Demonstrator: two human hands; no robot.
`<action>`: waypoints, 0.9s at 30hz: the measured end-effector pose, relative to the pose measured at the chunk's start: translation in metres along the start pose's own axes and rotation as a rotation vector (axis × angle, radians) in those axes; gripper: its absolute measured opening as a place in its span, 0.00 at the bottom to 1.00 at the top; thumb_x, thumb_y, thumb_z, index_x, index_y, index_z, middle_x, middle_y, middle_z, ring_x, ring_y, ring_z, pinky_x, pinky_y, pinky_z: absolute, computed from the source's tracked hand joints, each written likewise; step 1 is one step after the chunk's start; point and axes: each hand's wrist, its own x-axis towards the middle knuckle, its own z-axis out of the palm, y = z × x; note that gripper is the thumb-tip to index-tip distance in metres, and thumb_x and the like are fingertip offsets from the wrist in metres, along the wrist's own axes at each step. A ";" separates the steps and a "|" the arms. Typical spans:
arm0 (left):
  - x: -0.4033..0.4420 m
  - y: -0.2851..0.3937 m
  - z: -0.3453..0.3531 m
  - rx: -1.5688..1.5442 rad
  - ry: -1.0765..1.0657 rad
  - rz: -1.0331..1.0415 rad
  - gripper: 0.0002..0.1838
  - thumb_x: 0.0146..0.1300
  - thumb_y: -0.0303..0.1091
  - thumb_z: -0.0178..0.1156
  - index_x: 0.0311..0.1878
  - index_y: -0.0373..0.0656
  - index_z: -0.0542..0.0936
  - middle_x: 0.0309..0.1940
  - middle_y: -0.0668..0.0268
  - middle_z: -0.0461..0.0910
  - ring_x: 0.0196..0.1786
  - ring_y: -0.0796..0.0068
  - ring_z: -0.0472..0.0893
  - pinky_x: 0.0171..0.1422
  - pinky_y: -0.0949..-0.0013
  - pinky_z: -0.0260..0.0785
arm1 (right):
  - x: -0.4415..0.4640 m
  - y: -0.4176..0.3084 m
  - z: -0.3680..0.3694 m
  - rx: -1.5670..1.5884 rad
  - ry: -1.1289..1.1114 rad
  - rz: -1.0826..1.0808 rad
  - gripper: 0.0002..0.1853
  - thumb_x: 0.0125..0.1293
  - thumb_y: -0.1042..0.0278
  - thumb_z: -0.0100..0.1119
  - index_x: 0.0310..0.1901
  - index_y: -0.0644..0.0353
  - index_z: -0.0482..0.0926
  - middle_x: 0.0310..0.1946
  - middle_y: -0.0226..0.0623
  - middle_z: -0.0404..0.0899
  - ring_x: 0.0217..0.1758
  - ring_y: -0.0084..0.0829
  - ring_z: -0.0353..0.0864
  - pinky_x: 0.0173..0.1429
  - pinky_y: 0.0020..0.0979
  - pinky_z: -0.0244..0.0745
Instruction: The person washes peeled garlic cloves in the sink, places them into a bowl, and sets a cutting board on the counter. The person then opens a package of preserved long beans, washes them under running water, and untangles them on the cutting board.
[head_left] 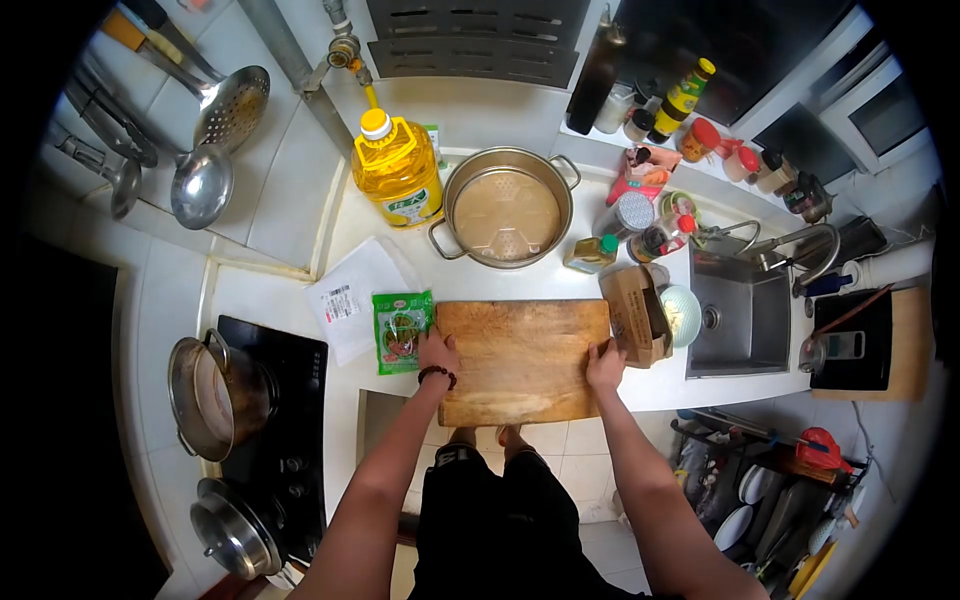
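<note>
A wooden cutting board (525, 360) lies at the counter's front edge, its near side jutting out over the floor. My left hand (438, 352), with a dark bead bracelet at the wrist, grips the board's left edge. On the opposite edge, my right hand (605, 366) is closed around the side. Just left of my left hand is a green food packet (402, 333), partly over a white labelled bag (350, 300). Beside my right hand stands an open brown cardboard box (632, 318). Behind the board sits a two-handled steel pot (507, 207) with a perforated insert.
A big oil jug (397, 170) stands at the back left. Seasoning jars (592, 254) and a bowl (680, 316) are near the sink (740, 312) on the right. At left, a pot (215, 395) is on the black stove (300, 430). Ladles (202, 187) hang on the wall.
</note>
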 end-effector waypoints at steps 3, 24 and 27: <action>0.006 0.007 -0.006 0.044 -0.014 0.026 0.25 0.70 0.35 0.62 0.64 0.30 0.72 0.53 0.43 0.75 0.56 0.42 0.77 0.59 0.47 0.74 | -0.001 -0.007 -0.003 -0.070 -0.021 0.012 0.29 0.70 0.50 0.62 0.64 0.61 0.73 0.56 0.61 0.75 0.60 0.59 0.75 0.65 0.51 0.71; 0.014 -0.076 -0.066 0.175 0.022 -0.334 0.61 0.44 0.63 0.79 0.76 0.45 0.59 0.66 0.51 0.72 0.66 0.49 0.74 0.65 0.40 0.70 | -0.117 -0.039 -0.033 0.131 -0.088 -0.368 0.38 0.63 0.61 0.66 0.71 0.69 0.64 0.69 0.61 0.67 0.71 0.59 0.67 0.74 0.50 0.65; 0.030 -0.073 -0.074 -0.001 -0.060 -0.382 0.58 0.45 0.64 0.77 0.73 0.41 0.64 0.61 0.49 0.78 0.62 0.50 0.79 0.64 0.44 0.73 | -0.134 -0.050 -0.036 0.193 -0.227 -0.427 0.37 0.63 0.64 0.67 0.71 0.70 0.64 0.68 0.61 0.68 0.69 0.58 0.70 0.73 0.45 0.69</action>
